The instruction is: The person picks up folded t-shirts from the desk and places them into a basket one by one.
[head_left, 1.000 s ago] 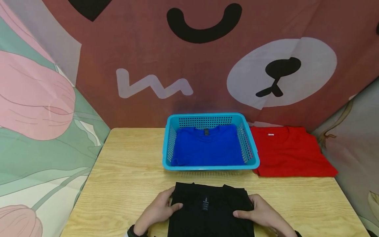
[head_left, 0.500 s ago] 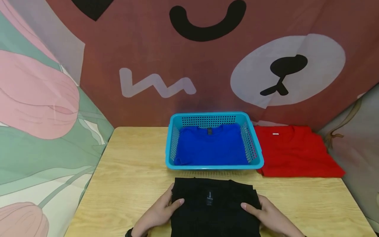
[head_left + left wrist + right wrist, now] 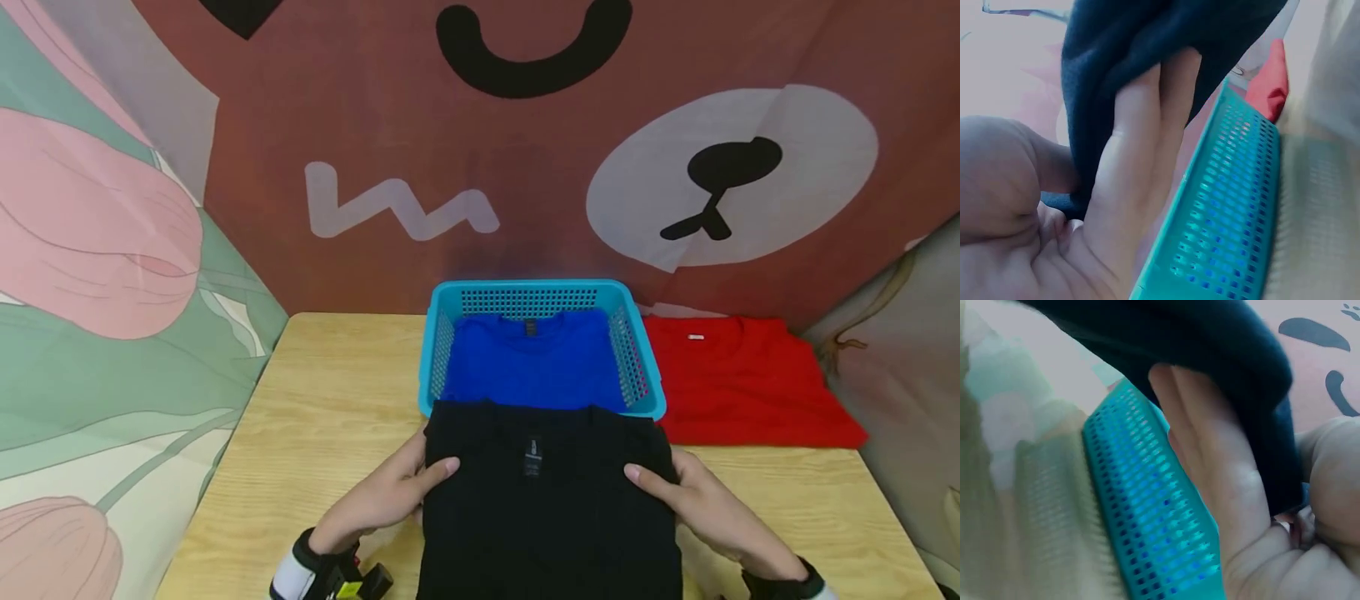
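Observation:
A folded black T-shirt point(image 3: 551, 517) with a neck label is held up between both hands in the head view, its far edge overlapping the basket's near rim. My left hand point(image 3: 386, 487) grips its left side, thumb on top and fingers underneath. On the opposite side my right hand point(image 3: 712, 504) holds it the same way. Both wrist views show the fingers point(image 3: 1135, 137) point(image 3: 1210, 437) under the dark cloth. Beyond it stands a turquoise plastic basket point(image 3: 432, 358), with a folded blue T-shirt point(image 3: 536, 367) lying inside.
A folded red T-shirt point(image 3: 750, 387) lies on the wooden table point(image 3: 337, 383) just right of the basket. Behind the table hangs a brown cloth point(image 3: 390, 275) with a bear print; a floral cloth point(image 3: 97, 400) covers the left side.
Both hands have lifted the black T-shirt and carried it forward, so it now overlaps the basket's front rim. The basket, blue T-shirt and red T-shirt have stayed in place.

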Demonstrator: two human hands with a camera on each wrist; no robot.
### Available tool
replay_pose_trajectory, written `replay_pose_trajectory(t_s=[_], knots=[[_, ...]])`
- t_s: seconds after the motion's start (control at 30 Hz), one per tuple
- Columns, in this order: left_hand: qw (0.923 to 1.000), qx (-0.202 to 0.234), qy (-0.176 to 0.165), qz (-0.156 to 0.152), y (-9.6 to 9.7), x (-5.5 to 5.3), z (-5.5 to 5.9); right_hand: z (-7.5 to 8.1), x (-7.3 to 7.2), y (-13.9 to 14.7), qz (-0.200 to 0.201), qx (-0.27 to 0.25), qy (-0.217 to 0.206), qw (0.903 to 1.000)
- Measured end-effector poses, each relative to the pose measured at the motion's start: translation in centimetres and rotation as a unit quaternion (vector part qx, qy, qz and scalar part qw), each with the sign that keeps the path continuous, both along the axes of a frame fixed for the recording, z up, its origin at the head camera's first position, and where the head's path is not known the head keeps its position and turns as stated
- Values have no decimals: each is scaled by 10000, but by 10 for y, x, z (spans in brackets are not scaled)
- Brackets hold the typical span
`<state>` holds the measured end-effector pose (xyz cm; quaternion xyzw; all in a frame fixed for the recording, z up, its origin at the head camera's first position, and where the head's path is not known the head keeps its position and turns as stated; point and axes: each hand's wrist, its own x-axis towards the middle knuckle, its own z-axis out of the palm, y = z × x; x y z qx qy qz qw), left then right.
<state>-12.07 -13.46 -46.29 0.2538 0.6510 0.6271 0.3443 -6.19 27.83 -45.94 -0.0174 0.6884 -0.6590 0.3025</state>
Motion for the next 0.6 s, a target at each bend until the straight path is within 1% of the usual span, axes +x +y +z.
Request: replay_pose_trajectory(t_s=[0.07,0.17,0.27,0.37,0.47,0.5,0.6], knots=[[9999,13,121,4,1,-9,5,7,-9,0,-79,49,135,9999],[9999,31,155,28,3,-22,10,16,-23,1,-194,171,429,9987],[9993,-181,294,159,5,-36,14,21,-36,1,-286,251,645,9972],[9985,-287,345,302,9,-52,18,27,-49,3,-344,261,716,9965],[9989,-244,195,360,13,-69,22,34,-63,5,-348,276,720,9964],[9991,-182,55,387,15,-74,23,36,-68,6,-337,270,732,9964],[9974,-381,-50,613,19,-86,26,40,-82,8,-321,325,821,9956]])
